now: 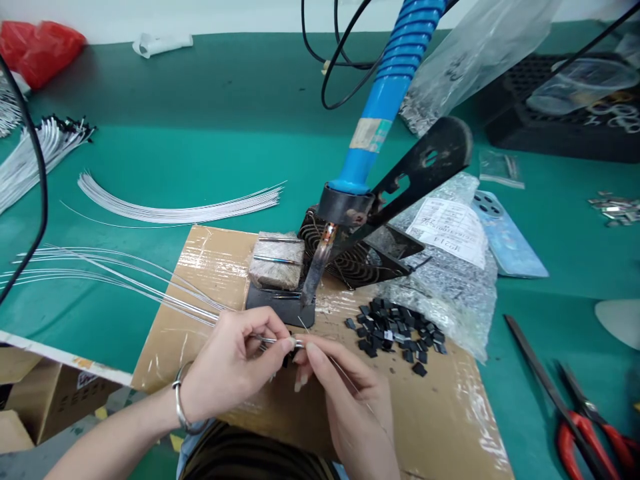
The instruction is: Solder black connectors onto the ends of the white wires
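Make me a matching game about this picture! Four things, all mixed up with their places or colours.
Things:
1. Bracelet
2. Black pieces
3. Soldering iron
4. Thin wires

Places or colours:
A. Blue handle
B. Pinched in the left hand
C. Worn on the left wrist
D. Heaped on the cardboard

Right pairs: 1-C, 2-D, 3-A, 4-B

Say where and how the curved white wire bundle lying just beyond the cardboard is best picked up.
Probably around the middle of the curved bundle, from above, closing across it from its near and far edges. It lies flat on the green tabletop in a shallow arc, uncovered, its strands close together mid-length, while the tips at the right end look uneven.
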`<state>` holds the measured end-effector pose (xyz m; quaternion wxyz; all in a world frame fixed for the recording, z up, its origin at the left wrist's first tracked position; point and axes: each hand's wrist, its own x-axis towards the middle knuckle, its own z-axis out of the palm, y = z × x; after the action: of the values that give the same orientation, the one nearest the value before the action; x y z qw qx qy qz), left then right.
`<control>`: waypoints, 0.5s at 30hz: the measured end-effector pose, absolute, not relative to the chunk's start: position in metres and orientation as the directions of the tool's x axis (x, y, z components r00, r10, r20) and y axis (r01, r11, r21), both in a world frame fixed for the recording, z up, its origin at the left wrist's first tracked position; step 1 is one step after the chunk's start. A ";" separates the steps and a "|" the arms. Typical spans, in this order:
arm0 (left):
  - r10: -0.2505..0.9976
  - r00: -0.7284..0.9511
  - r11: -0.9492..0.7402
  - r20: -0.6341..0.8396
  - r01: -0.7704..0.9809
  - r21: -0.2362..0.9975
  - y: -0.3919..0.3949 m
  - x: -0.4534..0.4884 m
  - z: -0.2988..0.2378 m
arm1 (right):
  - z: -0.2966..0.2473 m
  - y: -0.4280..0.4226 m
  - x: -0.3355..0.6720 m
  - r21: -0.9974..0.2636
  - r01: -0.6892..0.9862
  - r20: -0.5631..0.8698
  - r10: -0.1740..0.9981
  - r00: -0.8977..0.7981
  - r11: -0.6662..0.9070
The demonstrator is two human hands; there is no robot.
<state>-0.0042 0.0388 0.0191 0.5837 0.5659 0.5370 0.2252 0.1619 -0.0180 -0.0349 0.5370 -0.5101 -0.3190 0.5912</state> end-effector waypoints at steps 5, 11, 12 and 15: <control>0.877 0.312 0.236 -0.365 0.382 0.893 0.039 -0.006 0.017 | -0.036 -0.019 0.159 -0.859 -0.427 -0.333 0.942 0.047 -0.282; 0.883 0.306 0.224 -0.356 0.391 0.893 0.037 -0.005 0.017 | -0.033 -0.017 0.157 -0.837 -0.465 -0.348 0.936 0.046 -0.289; 0.884 0.304 0.222 -0.354 0.395 0.892 0.037 -0.005 0.018 | -0.033 -0.017 0.157 -0.833 -0.471 -0.352 0.935 0.044 -0.291; 0.886 0.304 0.213 -0.350 0.406 0.889 0.036 -0.005 0.018 | -0.031 -0.016 0.156 -0.820 -0.490 -0.361 0.932 0.039 -0.297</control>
<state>-0.0045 0.0363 0.0180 0.5526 0.5886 0.5485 0.2173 0.1565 -0.0159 -0.0313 0.5447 -0.4720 -0.2343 0.6524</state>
